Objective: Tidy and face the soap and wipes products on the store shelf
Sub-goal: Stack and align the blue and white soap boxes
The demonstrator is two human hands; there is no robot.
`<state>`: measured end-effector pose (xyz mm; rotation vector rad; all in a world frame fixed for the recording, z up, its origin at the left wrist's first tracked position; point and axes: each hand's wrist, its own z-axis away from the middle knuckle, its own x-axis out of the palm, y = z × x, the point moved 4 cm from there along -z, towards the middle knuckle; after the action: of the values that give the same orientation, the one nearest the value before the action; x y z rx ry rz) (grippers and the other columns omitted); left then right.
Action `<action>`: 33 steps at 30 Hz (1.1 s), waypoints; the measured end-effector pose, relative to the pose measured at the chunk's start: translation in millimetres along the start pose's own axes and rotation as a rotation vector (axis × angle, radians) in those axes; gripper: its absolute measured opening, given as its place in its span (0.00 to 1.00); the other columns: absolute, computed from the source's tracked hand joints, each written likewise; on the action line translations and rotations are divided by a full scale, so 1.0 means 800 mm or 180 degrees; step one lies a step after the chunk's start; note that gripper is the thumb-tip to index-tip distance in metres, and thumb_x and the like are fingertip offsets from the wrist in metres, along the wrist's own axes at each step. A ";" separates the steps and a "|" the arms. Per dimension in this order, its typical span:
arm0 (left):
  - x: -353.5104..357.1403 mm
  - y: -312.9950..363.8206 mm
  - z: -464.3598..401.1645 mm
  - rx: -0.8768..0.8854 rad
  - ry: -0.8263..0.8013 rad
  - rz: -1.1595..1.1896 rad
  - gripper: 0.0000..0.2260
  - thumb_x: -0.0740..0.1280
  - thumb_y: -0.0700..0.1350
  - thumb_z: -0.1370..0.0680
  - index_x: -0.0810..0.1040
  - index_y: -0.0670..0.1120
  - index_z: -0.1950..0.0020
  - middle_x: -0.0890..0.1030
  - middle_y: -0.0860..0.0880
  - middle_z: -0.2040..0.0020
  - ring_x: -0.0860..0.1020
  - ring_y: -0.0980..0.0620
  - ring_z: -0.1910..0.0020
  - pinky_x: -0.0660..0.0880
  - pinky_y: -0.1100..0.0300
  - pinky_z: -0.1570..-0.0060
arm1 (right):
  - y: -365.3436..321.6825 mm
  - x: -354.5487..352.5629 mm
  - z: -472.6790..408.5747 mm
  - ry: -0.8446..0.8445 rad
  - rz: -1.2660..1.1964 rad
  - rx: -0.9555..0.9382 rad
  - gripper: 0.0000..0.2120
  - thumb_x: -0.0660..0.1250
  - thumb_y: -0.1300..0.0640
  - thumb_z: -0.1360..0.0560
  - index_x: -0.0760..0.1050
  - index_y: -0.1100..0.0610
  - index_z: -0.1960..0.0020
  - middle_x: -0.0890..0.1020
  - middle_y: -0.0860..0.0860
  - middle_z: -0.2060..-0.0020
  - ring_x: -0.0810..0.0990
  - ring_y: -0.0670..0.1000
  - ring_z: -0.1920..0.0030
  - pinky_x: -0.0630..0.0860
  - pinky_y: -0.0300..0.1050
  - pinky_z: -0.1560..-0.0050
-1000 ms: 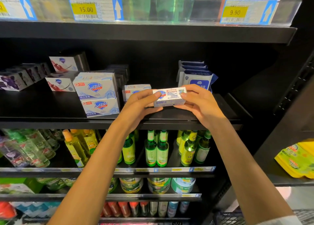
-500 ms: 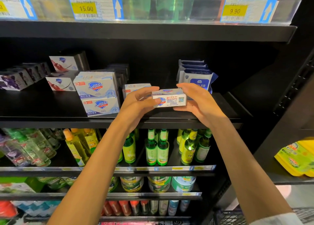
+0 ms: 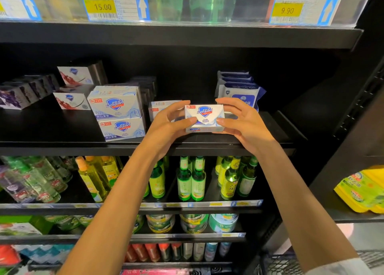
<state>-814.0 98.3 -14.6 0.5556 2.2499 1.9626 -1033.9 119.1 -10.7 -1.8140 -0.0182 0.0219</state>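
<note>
A white Safeguard soap box [image 3: 204, 116] sits near the front edge of the black shelf [image 3: 62, 129], its logo face toward me. My left hand [image 3: 166, 125] grips its left end and my right hand [image 3: 243, 123] grips its right end. Another white soap box [image 3: 159, 108] lies just behind my left hand. Two stacked white Safeguard boxes [image 3: 118, 112] stand to the left. Blue wipes packs [image 3: 239, 89] stand in a row behind my right hand.
Red-patterned soap boxes [image 3: 72, 87] and purple ones [image 3: 22, 91] fill the shelf's left side. Price tags [image 3: 114, 6] hang on the shelf above. Green and yellow bottles [image 3: 191, 181] stand on the shelf below. A black side panel [image 3: 311, 116] closes the right.
Both hands have turned the soap box over, from its barcode side facing me to its front logo side facing me, and lowered it toward the shelf.
</note>
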 end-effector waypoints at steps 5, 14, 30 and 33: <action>-0.005 -0.004 0.000 0.0127 0.0185 -0.0139 0.19 0.77 0.37 0.24 0.82 0.47 0.34 0.84 0.46 0.36 0.81 0.45 0.33 0.82 0.43 0.40 | 0.002 0.002 -0.003 0.0003 0.0081 0.0060 0.23 0.75 0.61 0.23 0.76 0.50 0.29 0.85 0.43 0.44 0.82 0.40 0.39 0.85 0.48 0.51; -0.004 0.004 0.015 0.0492 0.0513 -0.0961 0.23 0.76 0.42 0.22 0.76 0.54 0.29 0.83 0.56 0.38 0.82 0.60 0.40 0.81 0.61 0.43 | -0.002 -0.001 -0.001 0.0382 0.0188 -0.0159 0.20 0.77 0.62 0.25 0.80 0.52 0.35 0.87 0.48 0.46 0.85 0.46 0.41 0.85 0.47 0.48; -0.023 -0.009 0.042 0.0963 -0.0562 -0.4105 0.26 0.69 0.60 0.19 0.76 0.50 0.24 0.75 0.52 0.25 0.72 0.53 0.25 0.67 0.55 0.25 | 0.015 0.036 -0.086 0.1224 0.1747 -0.0121 0.25 0.78 0.59 0.24 0.75 0.56 0.30 0.82 0.54 0.38 0.82 0.51 0.39 0.77 0.35 0.52; -0.025 -0.007 0.039 0.0965 -0.0616 -0.4141 0.26 0.69 0.60 0.19 0.75 0.51 0.23 0.74 0.53 0.24 0.71 0.53 0.25 0.66 0.56 0.25 | 0.020 0.044 -0.106 0.1151 0.2035 0.0009 0.22 0.75 0.59 0.22 0.75 0.58 0.30 0.82 0.58 0.37 0.81 0.56 0.37 0.76 0.41 0.47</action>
<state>-786.4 120.3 -28.5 -0.5826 1.8956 0.8631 -996.5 33.6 -5.6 -1.7298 0.8146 0.1457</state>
